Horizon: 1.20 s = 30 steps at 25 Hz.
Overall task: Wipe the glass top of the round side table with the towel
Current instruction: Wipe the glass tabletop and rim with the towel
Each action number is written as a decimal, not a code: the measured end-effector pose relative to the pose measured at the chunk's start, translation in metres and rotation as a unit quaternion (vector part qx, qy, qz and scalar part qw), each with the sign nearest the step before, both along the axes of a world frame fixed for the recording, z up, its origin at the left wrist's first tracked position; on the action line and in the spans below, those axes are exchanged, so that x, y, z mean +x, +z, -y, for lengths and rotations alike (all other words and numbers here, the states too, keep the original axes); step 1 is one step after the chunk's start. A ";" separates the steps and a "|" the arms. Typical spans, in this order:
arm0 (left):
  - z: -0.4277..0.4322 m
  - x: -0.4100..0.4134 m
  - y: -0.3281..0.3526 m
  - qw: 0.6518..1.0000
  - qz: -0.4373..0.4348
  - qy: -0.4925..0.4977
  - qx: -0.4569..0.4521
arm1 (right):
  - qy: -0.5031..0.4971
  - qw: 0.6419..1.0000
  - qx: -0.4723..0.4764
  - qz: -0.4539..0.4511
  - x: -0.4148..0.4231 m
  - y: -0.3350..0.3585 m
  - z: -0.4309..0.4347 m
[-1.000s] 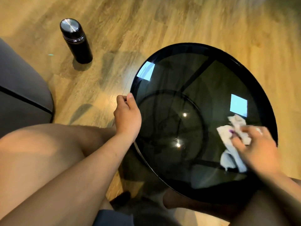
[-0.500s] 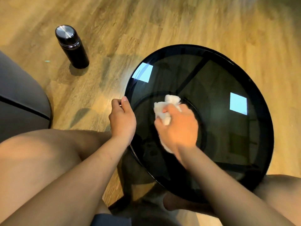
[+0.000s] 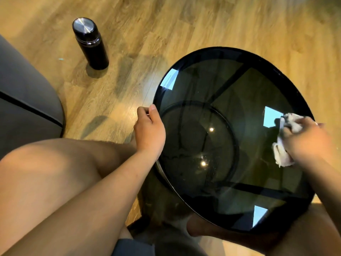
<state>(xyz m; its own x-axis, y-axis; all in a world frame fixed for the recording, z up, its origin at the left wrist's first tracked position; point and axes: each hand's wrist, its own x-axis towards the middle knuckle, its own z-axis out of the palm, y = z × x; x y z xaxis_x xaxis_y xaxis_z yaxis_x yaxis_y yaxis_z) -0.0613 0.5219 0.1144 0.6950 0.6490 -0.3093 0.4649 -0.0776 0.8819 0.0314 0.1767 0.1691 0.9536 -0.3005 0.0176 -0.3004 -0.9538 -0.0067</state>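
Left hand (image 3: 149, 130) grips tabletop (image 3: 258, 100) rim, thumb on top, forearm stretched fwd. Right hand (image 3: 306, 139) at right edge, fingers curled on towel (image 3: 282, 156), blurred.

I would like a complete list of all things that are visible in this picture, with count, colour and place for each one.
side table: one, round, black rim with a dark glass top, centre and right
towel: one, white, bunched on the glass near the right rim
flask: one, black with a silver lid, upright on the floor, upper left
sofa: one, grey with a dark seam, left edge
floor: light brown wood planks, all around
legs: two, bare, lower left and lower right
foot: one, bare, below the table's near edge
left hand: grips the table's left rim
right hand: holds the towel on the glass
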 end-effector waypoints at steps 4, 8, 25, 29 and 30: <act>0.001 0.001 0.001 1.000 0.002 -0.001 -0.001 | 0.101 0.990 0.058 0.081 -0.006 -0.005 -0.136; -0.001 0.003 0.002 1.000 0.005 -0.003 0.015 | 0.320 0.939 0.099 0.076 -0.086 -0.011 -0.243; 0.000 0.000 0.000 1.000 0.012 -0.004 -0.012 | 0.149 0.984 0.072 0.061 -0.001 -0.011 -0.177; 0.001 0.001 0.002 1.000 0.012 0.003 0.012 | 0.352 0.927 0.131 0.021 -0.079 -0.010 -0.214; 0.001 0.001 0.002 1.000 0.015 0.004 0.009 | 0.400 0.905 0.144 0.012 -0.094 -0.010 -0.195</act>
<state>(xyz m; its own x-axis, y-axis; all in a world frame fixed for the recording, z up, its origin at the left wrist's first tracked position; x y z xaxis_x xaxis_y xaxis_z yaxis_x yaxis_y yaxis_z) -0.0603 0.5213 0.1168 0.6989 0.6600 -0.2756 0.4383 -0.0908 0.8942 -0.0629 0.3715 0.1590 0.8682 0.4909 0.0716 0.4894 -0.8237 -0.2864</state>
